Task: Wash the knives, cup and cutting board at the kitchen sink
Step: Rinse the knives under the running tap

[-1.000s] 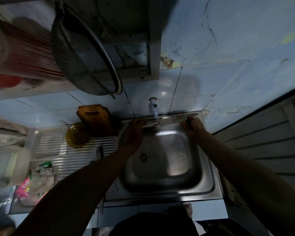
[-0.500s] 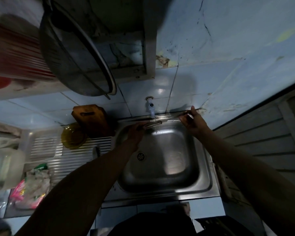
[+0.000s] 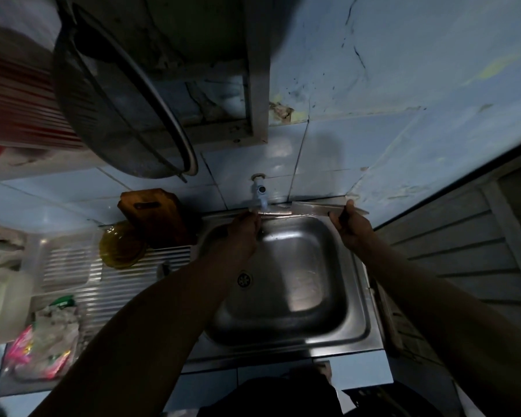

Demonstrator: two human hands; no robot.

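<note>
I judge washing partly done: under the white wall tap (image 3: 258,194), my right hand (image 3: 348,227) grips the long steel knife (image 3: 301,209), my left hand (image 3: 242,233) rubs its blade, and the brown wooden cutting board (image 3: 155,216) left of the tap waits.

Dim light fell on pale blue wall tiles (image 3: 283,164) beneath cracked, stained plaster (image 3: 403,70), with a grey louvred panel (image 3: 463,251) beside the worktop's right edge.
</note>
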